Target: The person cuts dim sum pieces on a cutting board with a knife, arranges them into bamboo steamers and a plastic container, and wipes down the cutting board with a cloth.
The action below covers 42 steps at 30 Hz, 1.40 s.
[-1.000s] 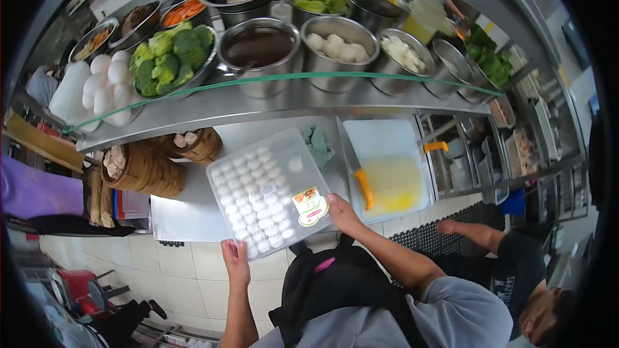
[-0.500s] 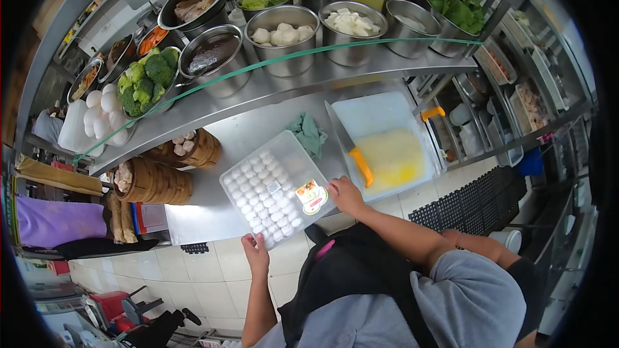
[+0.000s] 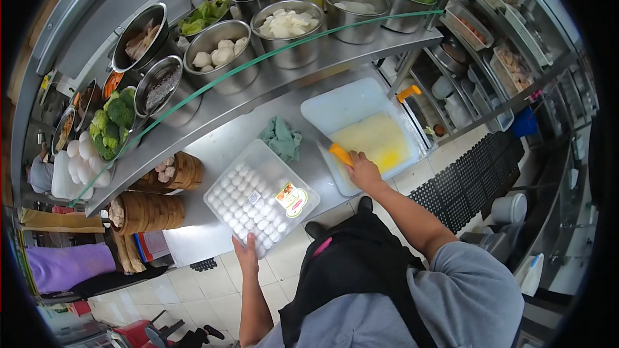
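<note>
My left hand [image 3: 246,251] is closed on the near left corner of a clear lidded container [image 3: 263,194] packed with white round pieces and bearing a label. My right hand [image 3: 364,171] is wrapped round the orange knife handle [image 3: 340,153] over the cutting board [image 3: 348,104], whose lower part is stained yellow. The knife's blade is hard to make out. A green cloth [image 3: 280,138] lies crumpled between container and board.
Bamboo steamers [image 3: 151,211] stand at the left of the steel counter [image 3: 193,238]. Above runs a shelf [image 3: 258,93] with a green-edged glass, metal bowls, broccoli [image 3: 111,125] and eggs [image 3: 84,161]. Trays of food line the right side.
My right hand has let go of the container and moved right to take hold of the knife. The view has shifted, and the co-worker's arm at the right is gone from it.
</note>
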Available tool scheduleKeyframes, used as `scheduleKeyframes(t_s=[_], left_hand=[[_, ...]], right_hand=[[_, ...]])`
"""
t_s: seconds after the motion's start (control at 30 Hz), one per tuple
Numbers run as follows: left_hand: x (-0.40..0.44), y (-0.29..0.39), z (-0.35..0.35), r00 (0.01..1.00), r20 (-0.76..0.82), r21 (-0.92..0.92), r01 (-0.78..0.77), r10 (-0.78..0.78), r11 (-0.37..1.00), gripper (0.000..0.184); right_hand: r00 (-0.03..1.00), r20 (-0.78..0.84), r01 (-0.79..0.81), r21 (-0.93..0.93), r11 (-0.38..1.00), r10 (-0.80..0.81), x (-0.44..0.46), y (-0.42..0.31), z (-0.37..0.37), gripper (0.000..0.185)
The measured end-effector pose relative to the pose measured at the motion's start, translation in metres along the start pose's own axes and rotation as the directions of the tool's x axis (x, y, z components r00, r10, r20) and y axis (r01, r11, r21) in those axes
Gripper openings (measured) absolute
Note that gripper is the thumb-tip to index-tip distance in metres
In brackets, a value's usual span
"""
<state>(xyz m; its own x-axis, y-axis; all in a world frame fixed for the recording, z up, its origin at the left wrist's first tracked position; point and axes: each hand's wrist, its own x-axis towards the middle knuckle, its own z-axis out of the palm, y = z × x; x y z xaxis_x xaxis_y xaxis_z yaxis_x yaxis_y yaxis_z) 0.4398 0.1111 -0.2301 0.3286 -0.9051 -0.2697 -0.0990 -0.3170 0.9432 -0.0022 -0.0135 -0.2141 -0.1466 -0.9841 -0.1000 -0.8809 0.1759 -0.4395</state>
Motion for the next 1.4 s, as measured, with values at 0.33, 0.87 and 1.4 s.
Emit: scheduleKeyframes(t_s=[0.33,0.87,1.4], left_hand=[[0.002,0.009,0.021,0.996,0.088,-0.012,0.014,-0.013,1.000,0.070],[-0.028,0.124,0.158,0.921,0.389,-0.160,0.076,-0.008,0.984,0.050],[-0.148,0.079,0.207,0.909,-0.243,-0.286,0.265,-0.338,0.921,0.014]], right_hand=[[0.856,0.494,-0.380,0.802,0.461,-0.155,-0.034,0.025,-0.013,0.036],[0.658,0.500,-0.427,0.864,0.268,-0.563,-0.074,-0.080,-0.020,0.037],[0.321,0.662,0.910,-0.019,0.413,-0.677,0.252,-0.104,0.055,0.053]])
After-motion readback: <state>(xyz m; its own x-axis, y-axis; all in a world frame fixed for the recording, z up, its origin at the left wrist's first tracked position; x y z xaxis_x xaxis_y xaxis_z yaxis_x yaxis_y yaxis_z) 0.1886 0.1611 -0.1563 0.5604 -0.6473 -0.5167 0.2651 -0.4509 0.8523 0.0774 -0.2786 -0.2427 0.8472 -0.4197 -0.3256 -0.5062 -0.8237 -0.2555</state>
